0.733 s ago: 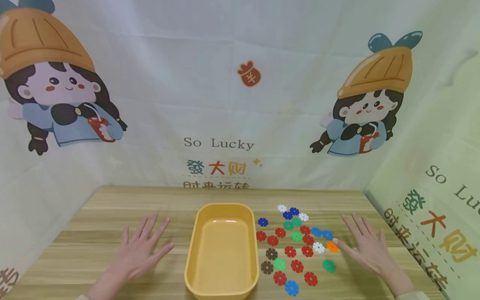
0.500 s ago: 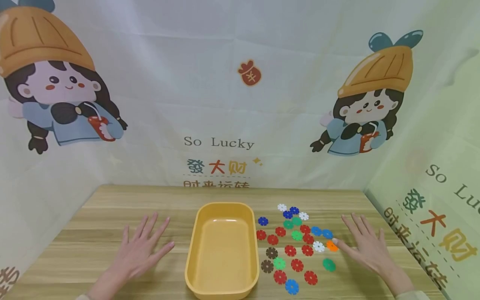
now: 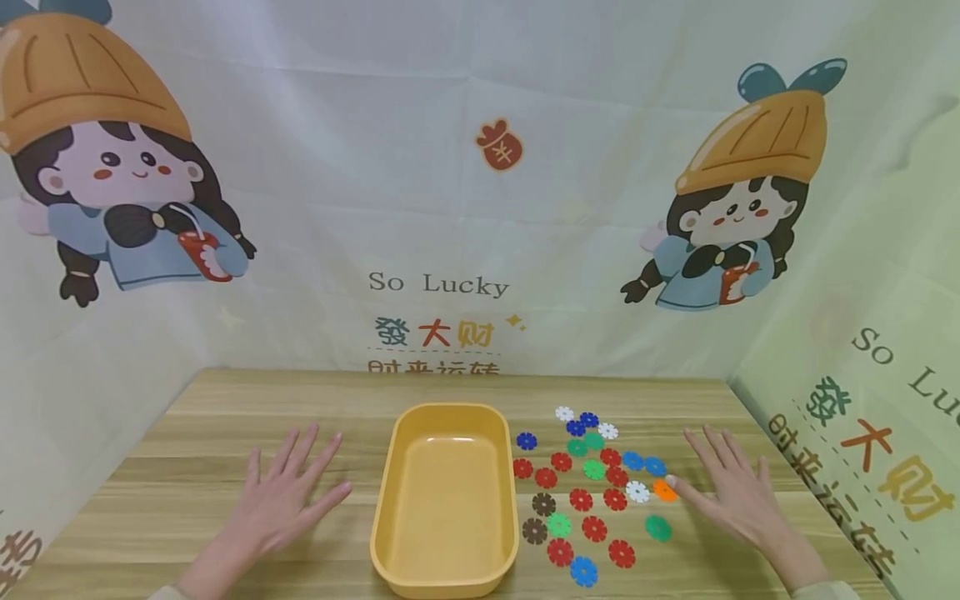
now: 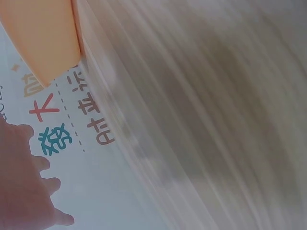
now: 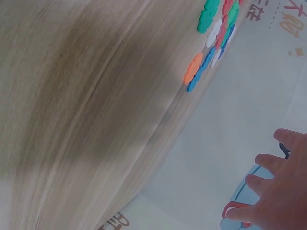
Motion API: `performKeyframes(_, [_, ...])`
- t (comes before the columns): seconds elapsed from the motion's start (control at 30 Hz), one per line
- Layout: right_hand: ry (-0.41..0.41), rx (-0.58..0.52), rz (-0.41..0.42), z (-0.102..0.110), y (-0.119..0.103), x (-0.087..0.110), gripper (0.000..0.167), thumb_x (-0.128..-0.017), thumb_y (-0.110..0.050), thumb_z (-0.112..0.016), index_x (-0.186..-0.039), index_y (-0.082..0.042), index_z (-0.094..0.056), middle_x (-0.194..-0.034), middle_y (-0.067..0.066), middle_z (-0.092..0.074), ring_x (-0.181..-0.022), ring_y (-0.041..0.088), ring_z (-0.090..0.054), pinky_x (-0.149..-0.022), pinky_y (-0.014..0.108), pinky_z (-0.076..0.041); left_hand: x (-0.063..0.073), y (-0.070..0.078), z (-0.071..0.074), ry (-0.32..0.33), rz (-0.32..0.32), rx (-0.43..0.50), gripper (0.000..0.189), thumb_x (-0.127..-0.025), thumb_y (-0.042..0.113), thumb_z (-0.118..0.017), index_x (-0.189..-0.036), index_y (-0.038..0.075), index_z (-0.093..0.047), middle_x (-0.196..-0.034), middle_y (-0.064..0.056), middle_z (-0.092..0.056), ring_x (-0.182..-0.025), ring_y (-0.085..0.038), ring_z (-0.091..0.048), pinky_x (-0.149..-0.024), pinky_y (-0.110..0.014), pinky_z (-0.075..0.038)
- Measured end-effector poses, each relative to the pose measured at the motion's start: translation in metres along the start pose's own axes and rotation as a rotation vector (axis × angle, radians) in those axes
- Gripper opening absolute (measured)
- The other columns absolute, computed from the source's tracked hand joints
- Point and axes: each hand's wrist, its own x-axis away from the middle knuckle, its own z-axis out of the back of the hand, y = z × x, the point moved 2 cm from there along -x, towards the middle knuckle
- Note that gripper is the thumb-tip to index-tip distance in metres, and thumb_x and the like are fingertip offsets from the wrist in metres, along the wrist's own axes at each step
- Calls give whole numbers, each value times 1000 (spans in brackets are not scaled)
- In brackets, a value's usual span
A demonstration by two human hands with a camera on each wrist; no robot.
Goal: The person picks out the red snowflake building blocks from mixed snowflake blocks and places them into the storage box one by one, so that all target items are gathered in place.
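Note:
My left hand point(image 3: 281, 496) lies with fingers spread over the wooden table, left of a yellow tray point(image 3: 446, 508) with rounded corners. Its fingers also show at the lower left of the left wrist view. Spread the same way, my right hand point(image 3: 738, 496) is at the right, holding nothing. The thumb tip is beside an orange notched plastic disc point(image 3: 664, 490); whether they touch I cannot tell. Between tray and right hand lie several more flower-shaped discs, among them a red disc point(image 3: 622, 553), a green disc point(image 3: 658, 528), a brown disc point(image 3: 535, 531) and a light blue disc point(image 3: 584, 572).
The wooden table point(image 3: 225, 400) ends at the back against a pale printed cloth point(image 3: 465, 200). The cloth also rises along the left and right sides. Dark blue discs point(image 3: 527, 441) and white discs point(image 3: 637, 491) lie in the same scatter, some touching or overlapping.

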Motion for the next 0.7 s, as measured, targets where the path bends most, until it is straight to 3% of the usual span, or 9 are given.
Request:
performKeyframes(0.37, [90,-64,29,0,-4,-5,62,-88,-38,-49,-133,1,-32,-133,28,-28,-117,48,-23,-85,69,-14,1,3,0,-1,2,18,67,-87,53,-38,-141,16,-23,-144,-15,-11,-129,-34,-6,-93,-62,6])
performKeyframes(0.57, [163,-257,28,-3,-9,-9,50,-90,-26,-48,-127,7,-38,-124,30,-37,-111,48,-31,-86,65,-21,0,8,3,22,-22,41,66,-88,50,-40,-139,10,-26,-143,-17,-16,-128,-35,-12,-94,-62,0])
performKeyframes(0.7, [157,-409,-5,-9,-13,-12,46,-92,-23,-47,-125,8,-40,-123,29,-40,-111,44,-34,-87,62,-25,-1,17,2,43,-44,77,67,-88,49,-43,-136,4,-31,-140,-17,-24,-127,-35,-18,-94,-62,-7])
